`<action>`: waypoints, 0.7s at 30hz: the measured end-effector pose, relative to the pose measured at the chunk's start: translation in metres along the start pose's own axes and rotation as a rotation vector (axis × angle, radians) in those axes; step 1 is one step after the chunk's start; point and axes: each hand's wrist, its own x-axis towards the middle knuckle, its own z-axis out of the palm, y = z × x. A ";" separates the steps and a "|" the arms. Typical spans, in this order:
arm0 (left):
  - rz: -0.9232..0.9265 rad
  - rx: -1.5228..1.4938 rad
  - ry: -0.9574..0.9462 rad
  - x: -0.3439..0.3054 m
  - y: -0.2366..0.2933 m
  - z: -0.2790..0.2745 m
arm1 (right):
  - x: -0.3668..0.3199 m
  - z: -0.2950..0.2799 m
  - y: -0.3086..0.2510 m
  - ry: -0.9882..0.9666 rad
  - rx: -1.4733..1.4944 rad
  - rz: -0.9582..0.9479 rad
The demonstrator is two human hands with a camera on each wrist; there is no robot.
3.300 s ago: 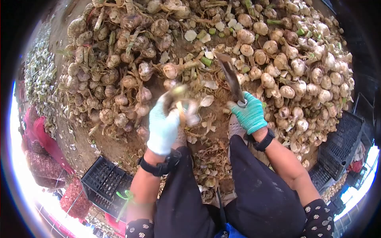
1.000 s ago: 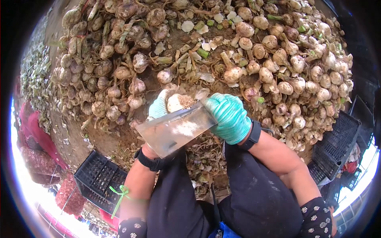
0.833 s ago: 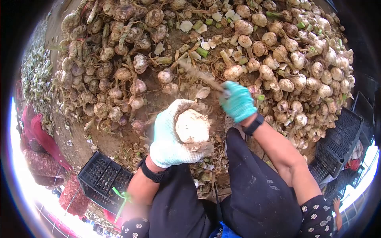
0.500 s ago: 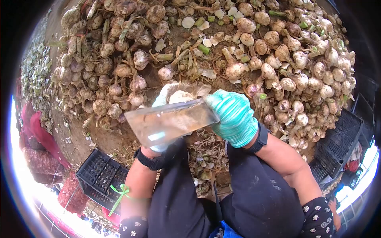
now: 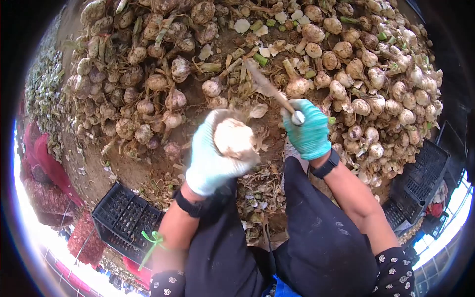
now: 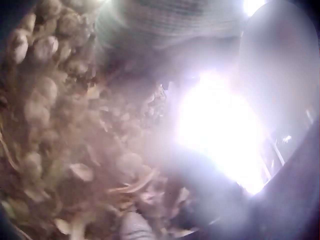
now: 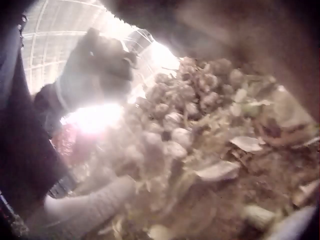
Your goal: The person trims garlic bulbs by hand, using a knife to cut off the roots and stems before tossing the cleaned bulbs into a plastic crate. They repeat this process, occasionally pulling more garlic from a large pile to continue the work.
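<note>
A garlic bulb (image 5: 233, 137) was, it seemed, being trimmed with a knife (image 5: 267, 88). For the next cut, the bulb would need to be held still and the blade brought close with care. The bulb was cupped in the left hand (image 5: 204, 161), fingers curled round it. The knife was gripped by the right hand's (image 5: 309, 132) fingers, apart from the bulb.

Head view: from above, facing forward and down over left hand (image 5: 205, 161) and right hand (image 5: 309, 132); left wrist view: close, low; right wrist view: low, slanting across the ground (image 7: 270, 182); garlic bulbs (image 5: 361, 107) common to all three
</note>
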 end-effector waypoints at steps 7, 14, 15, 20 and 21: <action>0.704 0.666 -0.232 0.004 -0.034 -0.022 | 0.000 -0.014 -0.043 -0.297 -0.020 -0.394; 0.099 -0.166 -0.038 -0.001 -0.017 -0.002 | 0.001 -0.003 -0.034 -0.288 -0.150 -0.418; 0.370 0.404 -0.062 -0.004 -0.008 0.001 | 0.002 0.008 -0.017 -0.233 -0.170 -0.346; -0.004 0.188 0.113 0.008 -0.013 -0.009 | -0.007 -0.002 0.013 -0.076 0.027 0.127; -0.053 0.064 0.132 0.016 -0.019 -0.010 | -0.006 -0.003 0.011 -0.056 0.130 0.365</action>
